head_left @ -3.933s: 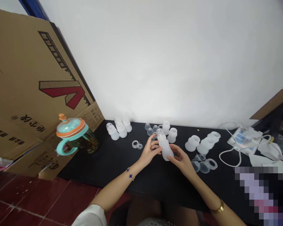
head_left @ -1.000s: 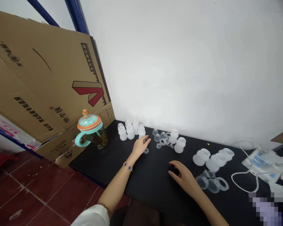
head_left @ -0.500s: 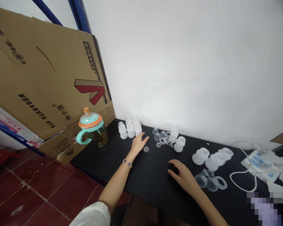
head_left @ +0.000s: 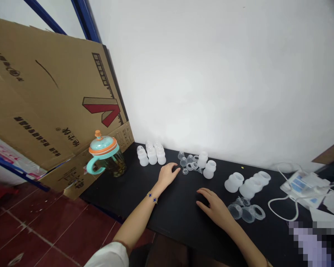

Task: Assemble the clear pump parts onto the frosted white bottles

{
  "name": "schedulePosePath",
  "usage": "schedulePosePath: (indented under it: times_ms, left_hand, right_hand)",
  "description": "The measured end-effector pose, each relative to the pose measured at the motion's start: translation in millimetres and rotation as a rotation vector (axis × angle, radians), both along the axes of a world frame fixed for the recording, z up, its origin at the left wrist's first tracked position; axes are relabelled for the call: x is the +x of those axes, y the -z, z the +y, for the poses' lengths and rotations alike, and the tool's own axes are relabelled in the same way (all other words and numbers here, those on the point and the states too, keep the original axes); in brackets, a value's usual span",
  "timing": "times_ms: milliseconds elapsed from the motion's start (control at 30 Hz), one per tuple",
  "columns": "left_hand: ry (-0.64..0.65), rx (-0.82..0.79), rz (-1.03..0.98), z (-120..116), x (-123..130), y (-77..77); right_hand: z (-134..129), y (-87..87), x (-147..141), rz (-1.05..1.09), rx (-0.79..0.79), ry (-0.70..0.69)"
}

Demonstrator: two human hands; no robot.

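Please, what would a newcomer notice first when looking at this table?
Probably the large pitcher with the turquoise and orange lid, at the table's left end, before a big cardboard box with a red mark. Next, the white bottles with clear caps, grouped near the wall, beyond the left hand.

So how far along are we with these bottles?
The capped bottles by the wall look done. The right hand looks empty; whether the left hand covers or holds something is hidden. Remaining, it seems: two open bottles mid-table, more open ones rightward, plus loose domes and rings.
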State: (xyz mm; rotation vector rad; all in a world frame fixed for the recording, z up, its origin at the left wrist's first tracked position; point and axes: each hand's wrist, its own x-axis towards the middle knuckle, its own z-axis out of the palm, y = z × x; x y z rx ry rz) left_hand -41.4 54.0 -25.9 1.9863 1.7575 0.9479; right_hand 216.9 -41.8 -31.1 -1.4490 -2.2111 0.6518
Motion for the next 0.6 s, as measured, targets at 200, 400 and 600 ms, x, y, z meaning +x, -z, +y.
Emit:
schedulePosePath:
  times_ms: [200, 400, 600]
  left_hand:
    - [0.202, 0.097, 0.039, -10.4, 23.0, 9.4]
    - [0.264, 0.129, 0.000, -12.9, 27.2, 11.0]
    - [0.214, 0.210, -0.005, -19.0, 27.3, -1.8]
  right_hand:
    - [-1.4, -2.7, -1.0, -0.019, 0.004, -0.005]
    - [-2.3, -3.9, -1.6, -0.038, 0.006, -0.012]
    - [-2.6, -4.6, -2.3, -0.041, 0.011, -0.029]
